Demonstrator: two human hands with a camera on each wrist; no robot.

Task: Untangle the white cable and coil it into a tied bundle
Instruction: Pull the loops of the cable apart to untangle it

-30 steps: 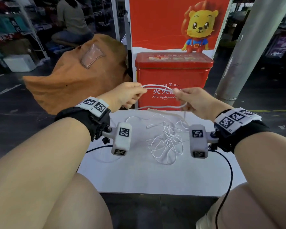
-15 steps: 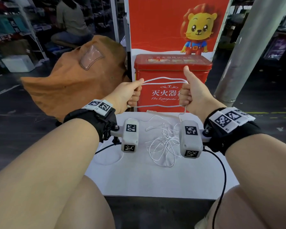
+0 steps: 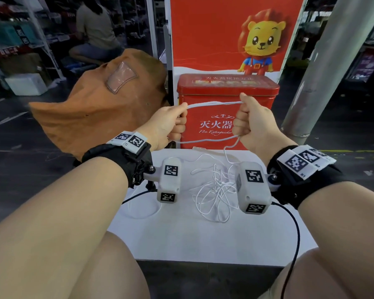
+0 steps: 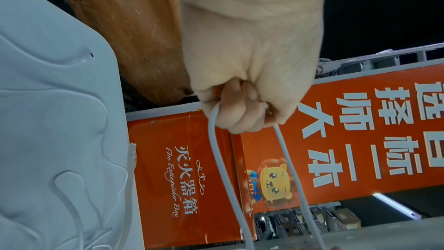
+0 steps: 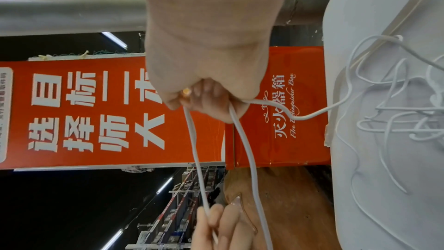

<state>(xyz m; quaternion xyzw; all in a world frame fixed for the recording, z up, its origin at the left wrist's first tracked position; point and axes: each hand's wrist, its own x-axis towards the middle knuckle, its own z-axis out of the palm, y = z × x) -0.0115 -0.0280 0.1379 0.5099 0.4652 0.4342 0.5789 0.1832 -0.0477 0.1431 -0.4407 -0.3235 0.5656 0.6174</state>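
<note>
A thin white cable (image 3: 214,103) is stretched as a flat loop between my two fists, held up in front of the red box. My left hand (image 3: 171,124) grips the loop's left end, fingers curled round both strands (image 4: 216,121). At the right end, my right hand (image 3: 246,121) grips both strands (image 5: 230,113) in the same way. From the right fist a strand (image 3: 226,156) drops to the tangled rest of the cable (image 3: 216,190) lying on the white table (image 3: 203,240).
A red fire extinguisher box (image 3: 227,98) stands right behind the table, under a red poster with a cartoon lion. A brown cloth bag (image 3: 99,104) bulges at the left. A grey pillar (image 3: 324,61) rises at the right. Black wrist-camera leads trail over the table.
Both fists have risen and drawn apart, pulling the loop longer and tauter. The right thumb, raised half a second ago, is lower now. The tangle on the table has barely moved.
</note>
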